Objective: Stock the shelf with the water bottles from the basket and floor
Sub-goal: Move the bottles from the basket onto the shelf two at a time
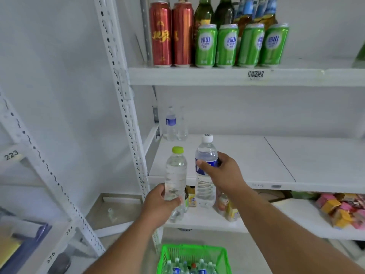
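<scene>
White shelf (246, 155) lies bare just beyond both hands. Left hand (158, 204) grips a green-capped bottle (176, 171), right hand (223, 175) a blue-labelled bottle (205, 155), both upright for setting down; basket (164, 258) waits below

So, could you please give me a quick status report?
Left hand grips green-capped bottle. Right hand grips white-capped bottle. Middle shelf open ahead.

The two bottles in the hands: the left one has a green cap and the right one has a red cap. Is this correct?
Not quite. The head view shows the right hand holding a bottle with a white cap, not red. The left hand does hold a green-capped bottle.
</scene>
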